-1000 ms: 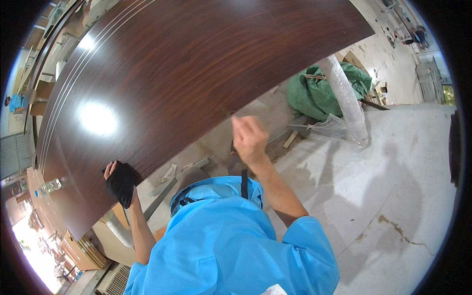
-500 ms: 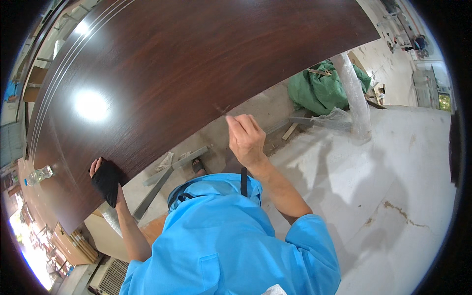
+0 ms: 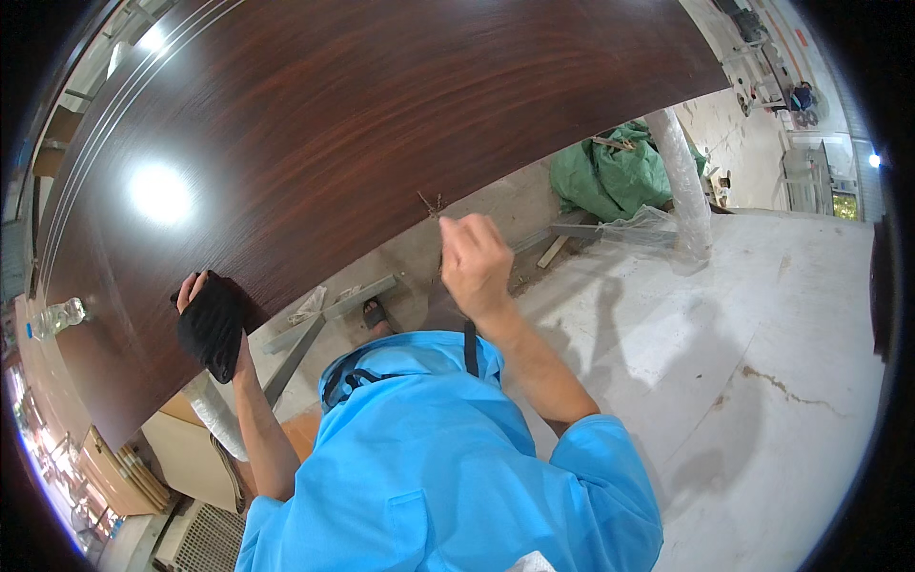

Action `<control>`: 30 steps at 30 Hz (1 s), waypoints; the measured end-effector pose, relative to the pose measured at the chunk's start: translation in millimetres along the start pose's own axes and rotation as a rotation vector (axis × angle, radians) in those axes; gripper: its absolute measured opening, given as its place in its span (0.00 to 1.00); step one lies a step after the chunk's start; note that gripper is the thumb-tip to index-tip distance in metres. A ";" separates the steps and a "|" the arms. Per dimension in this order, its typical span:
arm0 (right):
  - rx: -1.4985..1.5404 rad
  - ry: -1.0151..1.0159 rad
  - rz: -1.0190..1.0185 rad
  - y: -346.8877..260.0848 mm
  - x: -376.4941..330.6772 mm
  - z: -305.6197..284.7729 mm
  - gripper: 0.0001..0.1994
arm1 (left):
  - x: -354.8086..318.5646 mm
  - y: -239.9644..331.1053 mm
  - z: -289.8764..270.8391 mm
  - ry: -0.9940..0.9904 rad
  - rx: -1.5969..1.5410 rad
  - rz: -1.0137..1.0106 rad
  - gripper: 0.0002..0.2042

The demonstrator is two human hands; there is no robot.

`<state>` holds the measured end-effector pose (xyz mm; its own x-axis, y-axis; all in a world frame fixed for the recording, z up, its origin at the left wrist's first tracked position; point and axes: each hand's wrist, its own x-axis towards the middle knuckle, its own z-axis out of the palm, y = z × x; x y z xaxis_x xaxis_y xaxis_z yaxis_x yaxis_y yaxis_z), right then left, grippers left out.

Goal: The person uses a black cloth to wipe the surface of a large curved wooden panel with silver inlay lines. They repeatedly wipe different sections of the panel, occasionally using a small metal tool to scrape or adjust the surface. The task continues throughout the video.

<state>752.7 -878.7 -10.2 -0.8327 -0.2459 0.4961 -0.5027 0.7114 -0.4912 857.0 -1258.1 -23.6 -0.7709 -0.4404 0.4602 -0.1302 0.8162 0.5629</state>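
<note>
A large dark brown wood-grain panel (image 3: 315, 143) stretches across the upper left, with pale parallel lines along its far left side. My left hand (image 3: 212, 324), in a black fingerless covering, rests on the near edge of this panel with its fingers stretched out on the surface. Farther right, my right hand (image 3: 478, 262) is closed in a pinch just off the panel's edge. From its fingertips sticks a thin, forked, brown twig-like piece (image 3: 432, 204); its lower end is hidden in the fingers.
A clear bottle (image 3: 62, 316) lies on the panel's left side. Beyond the right hand stand a green sack (image 3: 605, 176) and a post wrapped in clear plastic (image 3: 681, 186). Metal bars (image 3: 329, 324) lie below the panel's edge. A pale surface (image 3: 724, 362) spreads at the right.
The view has shifted slightly, so the panel and bottle sit farther left. The right hand stays pinched near the panel's edge; the twig-like piece, blurred before, now shows plainly.
</note>
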 end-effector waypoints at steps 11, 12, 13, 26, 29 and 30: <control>-0.119 0.023 -0.017 -19.2 -3.0 22.9 0.10 | -0.8 2.3 3.0 0.028 -0.045 -0.009 0.15; -0.068 0.051 -0.031 -29.7 -4.1 27.3 0.10 | -1.7 1.0 1.6 0.038 -0.070 -0.017 0.15; -0.021 0.040 -0.043 -36.9 -2.7 27.7 0.10 | -2.8 -2.4 -2.3 0.014 -0.044 -0.003 0.15; -0.010 0.010 -0.028 -82.3 -24.0 56.3 0.11 | -25.8 -104.2 -65.6 0.088 0.034 -0.004 0.15; -0.071 -0.029 -0.012 -79.3 -12.4 46.6 0.07 | -21.4 -107.9 -73.2 0.056 0.105 0.052 0.14; -0.170 0.046 0.078 -67.3 -3.5 35.9 0.06 | -18.8 -108.4 -77.3 0.063 0.119 0.050 0.13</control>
<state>781.1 -949.3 -4.7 -0.8540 -0.1579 0.4958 -0.3876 0.8288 -0.4035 933.8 -1367.1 -40.2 -0.7382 -0.4172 0.5301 -0.1685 0.8749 0.4540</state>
